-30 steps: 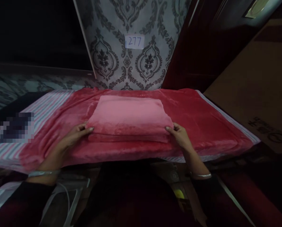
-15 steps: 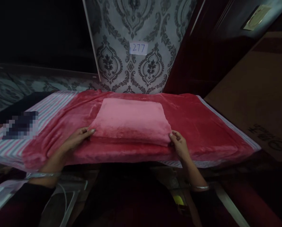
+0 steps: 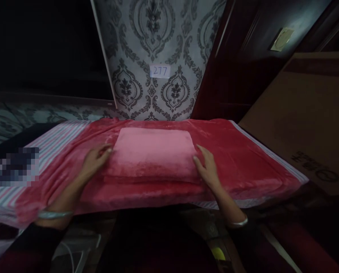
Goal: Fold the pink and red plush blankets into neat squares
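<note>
A folded pink towel [image 3: 154, 151] lies flat in the middle of a red plush blanket [image 3: 234, 159] spread over the table. At the towel's left edge is my left hand [image 3: 97, 159], its thumb and fingers apart with nothing between them. My right hand [image 3: 207, 165] is beside the right edge, thumb and fingers spread, close to the fabric or lightly touching it; I cannot tell which. The towel's near edge shows stacked layers.
Striped cloth [image 3: 55, 140] shows under the blanket at the left, with a blurred-out dark item [image 3: 14, 167] on it. A large cardboard box [image 3: 306, 113] stands at the right. Behind are a dark screen [image 3: 44, 49] and a patterned wall with a paper label [image 3: 160, 71].
Both hands have let go of the towel's near corners and moved up along its sides, fingers opening. The towel keeps its folded shape. The camera view has shifted slightly.
</note>
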{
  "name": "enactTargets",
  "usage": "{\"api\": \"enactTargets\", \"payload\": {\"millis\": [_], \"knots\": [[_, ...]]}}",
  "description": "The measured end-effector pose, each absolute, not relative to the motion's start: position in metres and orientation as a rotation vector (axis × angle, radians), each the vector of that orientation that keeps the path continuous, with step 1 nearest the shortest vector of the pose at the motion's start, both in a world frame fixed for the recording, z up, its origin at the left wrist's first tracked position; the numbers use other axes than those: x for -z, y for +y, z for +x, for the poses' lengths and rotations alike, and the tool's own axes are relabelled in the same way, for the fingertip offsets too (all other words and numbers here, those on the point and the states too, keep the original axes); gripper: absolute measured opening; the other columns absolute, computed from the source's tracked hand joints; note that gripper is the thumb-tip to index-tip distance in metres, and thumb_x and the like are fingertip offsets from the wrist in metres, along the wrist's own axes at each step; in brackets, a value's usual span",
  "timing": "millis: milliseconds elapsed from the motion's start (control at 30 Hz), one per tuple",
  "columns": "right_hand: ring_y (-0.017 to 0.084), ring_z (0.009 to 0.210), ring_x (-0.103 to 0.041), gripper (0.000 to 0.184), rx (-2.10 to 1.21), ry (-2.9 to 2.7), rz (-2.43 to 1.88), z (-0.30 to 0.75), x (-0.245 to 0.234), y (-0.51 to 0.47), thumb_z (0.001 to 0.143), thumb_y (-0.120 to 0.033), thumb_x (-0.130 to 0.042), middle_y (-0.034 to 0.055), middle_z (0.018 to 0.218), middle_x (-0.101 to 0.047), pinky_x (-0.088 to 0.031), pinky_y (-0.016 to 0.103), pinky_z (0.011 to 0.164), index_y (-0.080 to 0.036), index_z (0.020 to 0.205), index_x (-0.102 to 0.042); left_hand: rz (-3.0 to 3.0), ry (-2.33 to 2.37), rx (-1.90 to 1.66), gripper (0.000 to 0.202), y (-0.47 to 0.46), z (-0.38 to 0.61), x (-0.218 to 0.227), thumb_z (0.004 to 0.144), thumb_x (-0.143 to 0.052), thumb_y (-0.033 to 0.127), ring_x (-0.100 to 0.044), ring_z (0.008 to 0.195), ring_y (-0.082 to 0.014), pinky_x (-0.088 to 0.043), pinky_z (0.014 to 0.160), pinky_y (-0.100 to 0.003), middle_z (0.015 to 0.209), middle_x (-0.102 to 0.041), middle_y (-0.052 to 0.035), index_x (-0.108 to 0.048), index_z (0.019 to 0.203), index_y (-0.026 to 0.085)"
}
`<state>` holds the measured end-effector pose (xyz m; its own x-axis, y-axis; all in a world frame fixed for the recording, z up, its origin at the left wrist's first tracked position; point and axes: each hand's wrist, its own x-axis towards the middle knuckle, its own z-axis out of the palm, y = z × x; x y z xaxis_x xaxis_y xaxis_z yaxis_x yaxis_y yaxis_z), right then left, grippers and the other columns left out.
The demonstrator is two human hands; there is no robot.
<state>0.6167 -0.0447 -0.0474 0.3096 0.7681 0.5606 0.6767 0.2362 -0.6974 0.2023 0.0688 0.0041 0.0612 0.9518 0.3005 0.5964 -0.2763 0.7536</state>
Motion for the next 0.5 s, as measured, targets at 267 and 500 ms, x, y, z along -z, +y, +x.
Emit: {"api": "enactTargets", "payload": {"millis": [267,500], "knots": [[0.036,0.155,-0.017,0.067,0.015,-1.865,-2.008,0.571,0.028,0.047,0.102,-0.052,-0.043,0.0187,0.167,-0.025,-0.017,0.057,0.122,-0.016,0.158,-0.037,2.564,1.638,-0.285,0.07,0.114,0.306,0.0,0.096,-0.046,0.056,-0.017,0.156,-0.0381,-0.009,0.124,-0.062,0.167,-0.027,-0.017,-0.043,0.155,0.017],[0.033,0.156,-0.018,0.066,0.047,-1.882,-2.196,0.577,0.053,0.046,0.105,-0.054,-0.035,0.0153,0.17,-0.018,-0.022,0.053,0.121,-0.019,0.161,-0.032,2.616,1.853,-0.159,0.068,0.123,0.302,0.041,0.101,-0.033,0.059,-0.015,0.156,-0.0388,-0.019,0.119,-0.07,0.17,-0.018,-0.0114,-0.027,0.162,0.029]]}}
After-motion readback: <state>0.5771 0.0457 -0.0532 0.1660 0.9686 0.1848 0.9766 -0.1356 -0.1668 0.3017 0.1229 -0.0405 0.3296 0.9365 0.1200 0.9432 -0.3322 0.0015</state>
